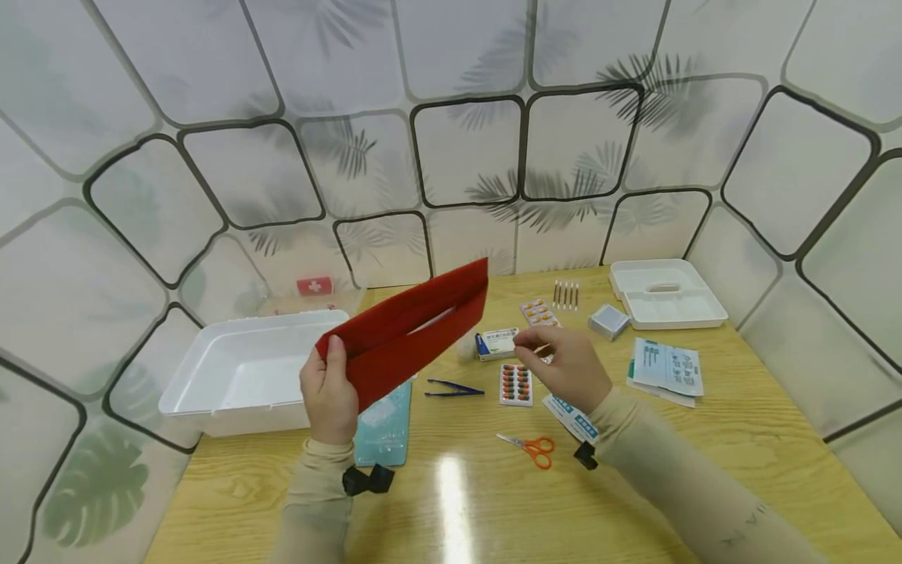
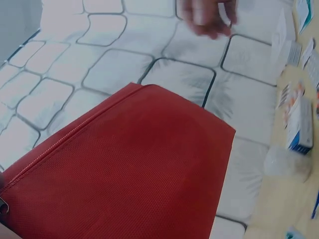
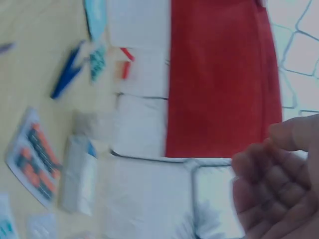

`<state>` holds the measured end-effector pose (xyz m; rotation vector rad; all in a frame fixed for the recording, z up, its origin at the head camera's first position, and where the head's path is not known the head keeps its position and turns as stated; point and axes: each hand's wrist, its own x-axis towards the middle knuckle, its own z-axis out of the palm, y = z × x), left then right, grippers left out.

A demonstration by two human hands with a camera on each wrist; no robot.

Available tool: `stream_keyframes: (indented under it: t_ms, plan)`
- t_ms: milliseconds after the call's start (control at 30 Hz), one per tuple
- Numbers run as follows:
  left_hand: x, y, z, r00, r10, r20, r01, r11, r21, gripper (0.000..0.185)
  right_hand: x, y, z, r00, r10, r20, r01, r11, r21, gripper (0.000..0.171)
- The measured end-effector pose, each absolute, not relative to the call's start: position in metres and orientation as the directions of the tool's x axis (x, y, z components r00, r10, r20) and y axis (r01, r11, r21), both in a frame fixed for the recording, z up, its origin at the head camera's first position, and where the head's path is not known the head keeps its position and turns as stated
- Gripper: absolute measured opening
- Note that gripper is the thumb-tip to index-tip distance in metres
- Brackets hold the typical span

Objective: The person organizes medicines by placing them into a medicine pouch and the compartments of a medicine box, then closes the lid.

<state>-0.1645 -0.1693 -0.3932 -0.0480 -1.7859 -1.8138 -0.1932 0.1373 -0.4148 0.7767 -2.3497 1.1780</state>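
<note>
head view first: the left hand [image 1: 328,392] has its fingers curled round one end of a red pouch [image 1: 409,333], holding it up off the worktop [image 1: 740,439] with its slot-like mouth gaping toward the right. the right hand [image 1: 564,368] hangs just beside that far end, fingers loosely bent, and i can't see anything in them. under it sit a small medicine box [image 1: 497,343], blister packs of pills [image 1: 517,384], blue tweezers [image 1: 453,388] and orange scissors [image 1: 530,448]. the white bin [image 1: 247,376] is off to the left, and a white tray [image 1: 665,294] sits at the back right. my worry here: the pouch is pinched by one end only, so it could sag or twist and the mouth could flop closed.

left wrist view: mostly red fabric [image 2: 134,169] filling the frame, zipper line running along the top edge. the right hand [image 2: 207,17] is a blur up top, apart from the pouch. the box [image 2: 300,124] shows at the right edge. since the grip itself is hidden here, i can't judge how firm it is. if it's loose, the pouch could slide down.

right wrist view: very blurry. the fingers [image 3: 271,174] are relaxed and half curled, holding nothing, with the pouch [image 3: 222,74] beyond them. pill pack [image 3: 35,162] and tweezers [image 3: 67,72] lie below. anything fed in one-handed could catch the lip and drop among the clutter.
</note>
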Motion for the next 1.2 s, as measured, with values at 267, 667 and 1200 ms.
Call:
stream_keyframes:
  t_ms: [267,667,1200]
  plan:
    - [-0.174,-0.187,-0.384,-0.815,-0.454,0.36,0.392,0.025,0.92,0.04,-0.188,0.071,-0.454,-0.796,-0.576,0.188,-0.569,0.604,-0.558,0.023]
    - [-0.173,-0.184,-0.388,-0.819,-0.442,0.367,0.395,0.032,0.918,0.039,-0.164,-0.015,-0.493,-0.518,-0.848,-0.112,-0.832,0.53,-0.167,0.057]
    - [-0.172,-0.179,-0.392,-0.828,-0.428,0.363,0.377,0.054,0.924,0.04,-0.157,0.023,-0.494,-0.443,-0.889,-0.119,-0.881,0.456,-0.124,0.031]
